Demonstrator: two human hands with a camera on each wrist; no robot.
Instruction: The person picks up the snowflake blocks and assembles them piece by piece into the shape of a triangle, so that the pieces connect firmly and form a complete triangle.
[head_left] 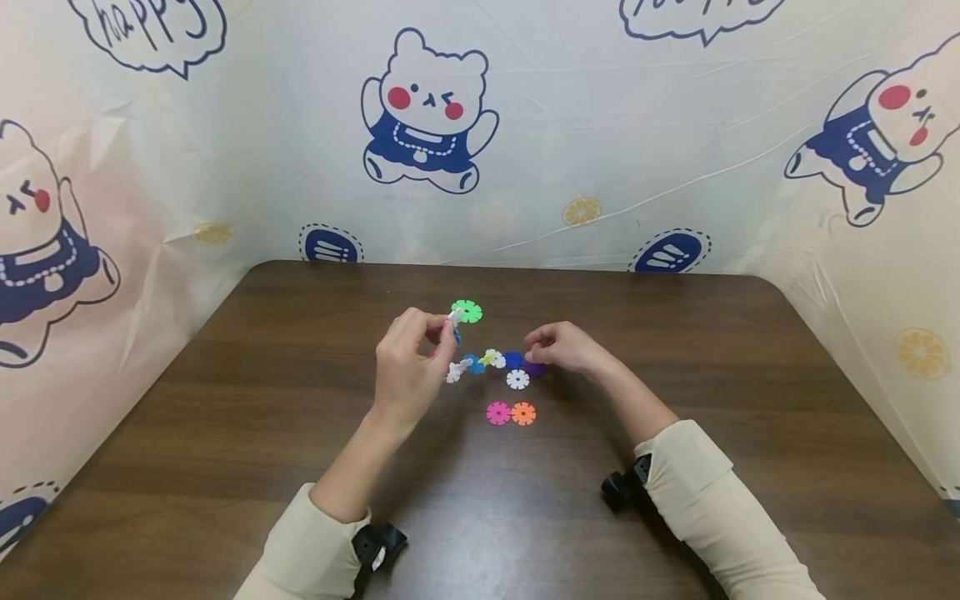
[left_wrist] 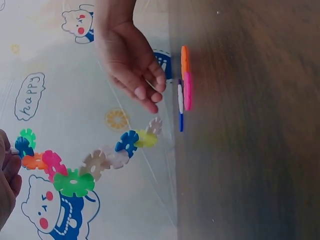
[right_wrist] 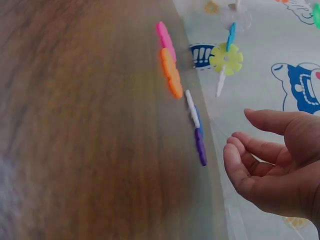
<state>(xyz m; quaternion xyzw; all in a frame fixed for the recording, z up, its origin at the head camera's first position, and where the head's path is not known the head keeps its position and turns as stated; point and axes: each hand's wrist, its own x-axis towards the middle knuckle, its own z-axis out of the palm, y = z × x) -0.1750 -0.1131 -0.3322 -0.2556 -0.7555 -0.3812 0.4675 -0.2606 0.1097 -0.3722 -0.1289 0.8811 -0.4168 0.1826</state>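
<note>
My left hand point(head_left: 412, 358) pinches one end of a chain of linked snowflake discs point(left_wrist: 73, 182) above the table. The chain sags and rises again in the left wrist view, through blue, orange, pink, green and pale discs to a yellow one and a white end disc point(left_wrist: 155, 126). My right hand point(right_wrist: 280, 165) holds nothing; its thumb and loosely bent fingers are apart, near the chain's free end. Below it on the table lie a purple disc point(right_wrist: 200, 147), a blue disc point(head_left: 513, 360) and a white disc point(head_left: 517, 380).
Closer to me, a pink disc point(head_left: 498, 413) and an orange disc point(head_left: 523, 413) lie side by side on the brown wooden table point(head_left: 480, 517). A printed sheet with cartoon bears point(head_left: 427, 108) hangs behind the table and at both sides.
</note>
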